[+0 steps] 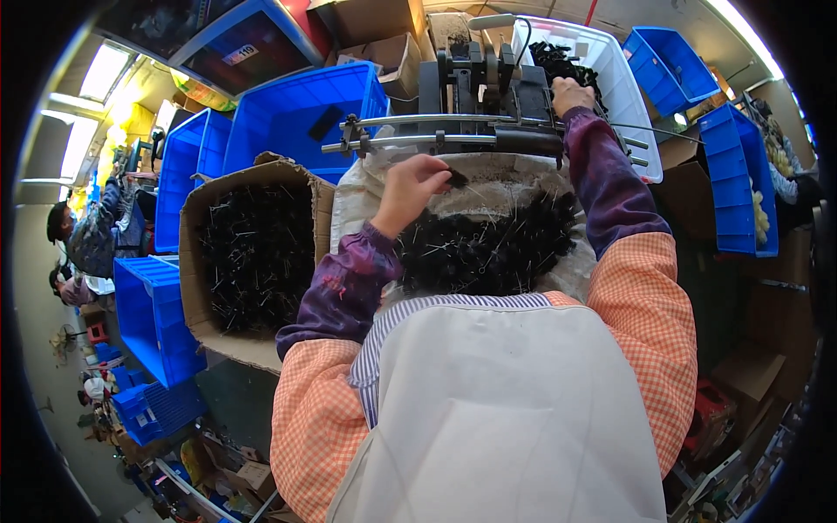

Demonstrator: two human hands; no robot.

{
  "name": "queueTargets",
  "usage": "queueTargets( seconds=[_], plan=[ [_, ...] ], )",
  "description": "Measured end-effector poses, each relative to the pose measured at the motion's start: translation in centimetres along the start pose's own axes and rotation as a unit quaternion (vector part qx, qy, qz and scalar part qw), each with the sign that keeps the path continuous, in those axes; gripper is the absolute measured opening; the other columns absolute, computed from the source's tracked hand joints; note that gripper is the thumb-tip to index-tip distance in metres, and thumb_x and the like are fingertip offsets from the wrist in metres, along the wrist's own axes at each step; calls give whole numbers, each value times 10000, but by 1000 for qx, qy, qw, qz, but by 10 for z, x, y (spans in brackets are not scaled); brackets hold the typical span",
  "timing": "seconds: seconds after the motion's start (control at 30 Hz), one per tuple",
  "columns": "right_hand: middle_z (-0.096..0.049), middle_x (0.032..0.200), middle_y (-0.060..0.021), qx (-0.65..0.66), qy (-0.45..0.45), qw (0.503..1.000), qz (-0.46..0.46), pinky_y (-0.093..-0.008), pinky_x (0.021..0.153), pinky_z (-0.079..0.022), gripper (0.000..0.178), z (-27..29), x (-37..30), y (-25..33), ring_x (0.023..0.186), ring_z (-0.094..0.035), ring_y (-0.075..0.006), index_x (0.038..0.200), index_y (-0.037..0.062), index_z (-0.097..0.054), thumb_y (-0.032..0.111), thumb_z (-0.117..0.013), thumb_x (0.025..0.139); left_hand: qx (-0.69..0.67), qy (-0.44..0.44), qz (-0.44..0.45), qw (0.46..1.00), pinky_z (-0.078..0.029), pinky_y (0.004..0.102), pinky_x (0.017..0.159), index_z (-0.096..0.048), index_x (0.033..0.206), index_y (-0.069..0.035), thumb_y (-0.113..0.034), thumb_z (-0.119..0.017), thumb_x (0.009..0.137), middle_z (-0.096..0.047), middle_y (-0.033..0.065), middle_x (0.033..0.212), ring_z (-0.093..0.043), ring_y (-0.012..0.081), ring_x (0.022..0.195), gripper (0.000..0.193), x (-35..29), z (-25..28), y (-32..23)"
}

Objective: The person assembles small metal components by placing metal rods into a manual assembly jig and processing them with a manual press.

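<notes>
My left hand [408,193] is closed in a pinch on a small black bristle brush [456,179] with a thin wire stem, just in front of the machine's metal rods. A heap of similar black wire-stemmed brushes [484,248] lies on a pale cloth [353,205] before my body. My right hand [571,94] is at the right end of the dark machine [475,87], beside a white bin [629,105] of black pieces [562,63]. Its fingers are curled down, and whatever they hold is hidden.
At my left stands a cardboard box [199,296] full of black wire-stemmed brushes. Blue bins [240,122] stand behind it, with another blue bin [157,322] farther left. More blue bins [732,187] stand at the right. Two people are at the far left.
</notes>
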State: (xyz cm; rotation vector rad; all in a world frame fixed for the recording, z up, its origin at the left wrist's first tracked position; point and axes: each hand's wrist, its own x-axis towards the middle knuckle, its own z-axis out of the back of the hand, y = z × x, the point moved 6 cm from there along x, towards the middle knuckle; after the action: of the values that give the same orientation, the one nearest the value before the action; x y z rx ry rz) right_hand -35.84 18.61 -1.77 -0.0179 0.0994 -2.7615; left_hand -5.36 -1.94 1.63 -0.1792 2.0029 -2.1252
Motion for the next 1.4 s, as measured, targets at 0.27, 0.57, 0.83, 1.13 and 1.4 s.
queueTargets(
  seconds=[0.27,0.57,0.83,1.13,1.4],
  plan=[
    [-583,1050,-125,254,-66,960,100,-347,745,-482,311,40,-72,2,844,-603,-218,1135,54,-522,208,-521,865,-68,-7,-40,997,-524,231,660,-586,907,43,12,-610,811,-630,64,809,-617,112,742,104,18,-37,-14],
    [-612,923,-103,475,29,844,247,-317,751,-453,225,7,-67,53,856,-579,-193,1028,48,-602,200,-547,871,194,-86,-61,975,-504,313,702,-591,935,30,-210,-638,807,-639,158,833,-631,249,764,277,13,12,16],
    [-585,946,-89,103,-139,978,112,-428,788,-423,164,-5,-17,39,927,-570,-281,917,113,-584,252,-542,842,508,-38,4,861,-463,407,790,-609,1017,-21,-269,-588,813,-630,196,883,-598,355,861,323,-26,68,136],
    [-565,912,-56,91,-182,966,156,-393,809,-370,159,-3,-16,48,951,-505,-247,907,116,-577,247,-569,818,413,53,92,905,-455,415,800,-638,935,-13,-231,-545,824,-612,234,898,-585,378,880,261,-29,54,138],
    [-562,922,-45,99,-201,963,147,-383,824,-346,150,-4,-16,47,957,-496,-240,912,128,-580,244,-571,818,384,36,82,919,-452,413,798,-621,943,-4,-239,-525,841,-611,239,896,-582,376,891,273,-34,54,128]
  ],
)
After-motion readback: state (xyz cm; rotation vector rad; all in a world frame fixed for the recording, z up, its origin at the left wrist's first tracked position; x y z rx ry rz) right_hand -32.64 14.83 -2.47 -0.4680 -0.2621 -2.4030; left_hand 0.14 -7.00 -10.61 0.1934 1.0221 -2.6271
